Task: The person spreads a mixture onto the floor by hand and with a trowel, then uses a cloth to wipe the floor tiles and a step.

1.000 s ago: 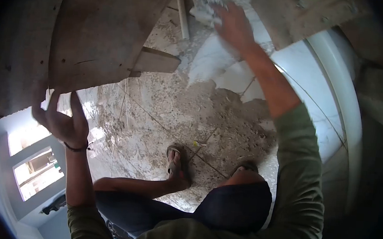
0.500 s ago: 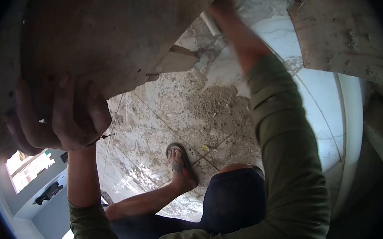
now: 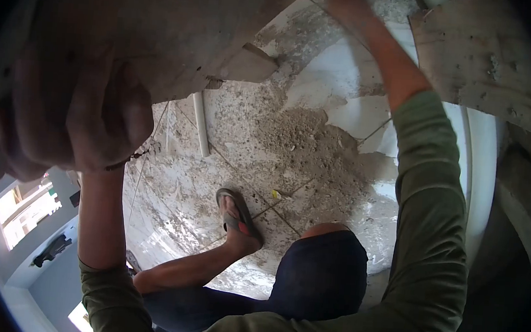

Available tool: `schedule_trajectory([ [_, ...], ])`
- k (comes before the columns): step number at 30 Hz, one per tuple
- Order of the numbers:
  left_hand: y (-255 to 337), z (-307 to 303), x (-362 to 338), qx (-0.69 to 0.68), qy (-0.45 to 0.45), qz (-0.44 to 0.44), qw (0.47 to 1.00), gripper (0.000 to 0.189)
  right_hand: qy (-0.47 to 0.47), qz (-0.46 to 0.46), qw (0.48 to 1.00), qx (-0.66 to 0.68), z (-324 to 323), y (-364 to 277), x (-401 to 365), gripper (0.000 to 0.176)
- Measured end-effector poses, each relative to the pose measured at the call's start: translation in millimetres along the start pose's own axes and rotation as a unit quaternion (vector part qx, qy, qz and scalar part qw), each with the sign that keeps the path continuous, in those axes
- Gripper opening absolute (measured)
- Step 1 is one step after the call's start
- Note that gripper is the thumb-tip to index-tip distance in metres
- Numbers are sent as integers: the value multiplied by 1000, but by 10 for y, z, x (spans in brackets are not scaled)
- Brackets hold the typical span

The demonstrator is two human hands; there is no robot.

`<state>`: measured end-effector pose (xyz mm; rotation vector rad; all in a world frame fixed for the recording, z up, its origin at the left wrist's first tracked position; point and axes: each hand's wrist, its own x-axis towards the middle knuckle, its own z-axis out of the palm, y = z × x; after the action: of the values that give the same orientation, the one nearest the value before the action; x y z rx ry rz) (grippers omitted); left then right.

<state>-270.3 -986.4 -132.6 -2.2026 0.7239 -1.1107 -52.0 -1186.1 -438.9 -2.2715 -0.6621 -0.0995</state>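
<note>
Large board (image 3: pixel 164 27) fills the upper left of your view, with your left hand (image 3: pixel 76 113) up against its lower part.
Your left hand's fingers are curled in partway, but I honestly can't tell if they've got a real grip on it. Your right hand (image 3: pixel 347 4) is way up at the top, right of that board, and it's so blurry I can't say how open it is or if it's got anything. A smaller wood piece (image 3: pixel 248 65) pokes out by the board's lower right edge, and a pale strip (image 3: pixel 201 125) lies on the dirty tile floor (image 3: pixel 163 201) just below. You've got gritty rubble (image 3: pixel 305 138) spread mid-floor, a yellow scrap (image 3: pixel 276 193) near your sandal (image 3: pixel 243 217), and a second board (image 3: pixel 483 58) at upper right.
</note>
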Motion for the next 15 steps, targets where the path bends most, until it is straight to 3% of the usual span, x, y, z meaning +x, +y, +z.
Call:
schedule_trajectory([
  [2, 2, -39, -9, -17, 5, 3, 1000, 30, -89, -127, 981, -119, 182, -125, -526, 47],
  [5, 99, -347, -151, -119, 33, -29, 992, 31, -194, -89, 976, -43, 80, -503, -1332, 58],
  [6, 225, -477, -348, -183, 47, -92, 978, 32, -234, -97, 967, 16, -1, -506, -1497, 63],
  [7, 464, -577, -702, -283, 49, -221, 932, 33, -211, -87, 973, 28, -92, -450, -1498, 59],
  [8, 695, -693, -1082, -206, -89, -336, 915, 32, -193, -74, 977, 45, -211, -423, -1515, 55],
  [9, 859, -618, -1562, -224, -208, -424, 853, 35, -179, -61, 980, 66, -325, -421, -1549, 51],
  [10, 1115, -476, -2089, -278, -226, -537, 764, 39, -159, -63, 983, 65, -441, -250, -1341, 54],
  [12, 1708, -366, -3486, -137, -460, -595, 645, 55, 74, -162, 981, -74, -498, 231, -968, 60],
  [13, 1937, -379, -3651, -124, -489, -625, 596, 68, 81, -97, 986, -112, -523, 445, -766, 60],
  [14, 2036, -441, -3418, -95, -525, -625, 569, 66, 26, -34, 990, -137, -607, 565, -715, 62],
  [15, 2102, -466, -3316, -96, -529, -627, 563, 63, 63, -5, 990, -129, -476, 702, -774, 61],
])
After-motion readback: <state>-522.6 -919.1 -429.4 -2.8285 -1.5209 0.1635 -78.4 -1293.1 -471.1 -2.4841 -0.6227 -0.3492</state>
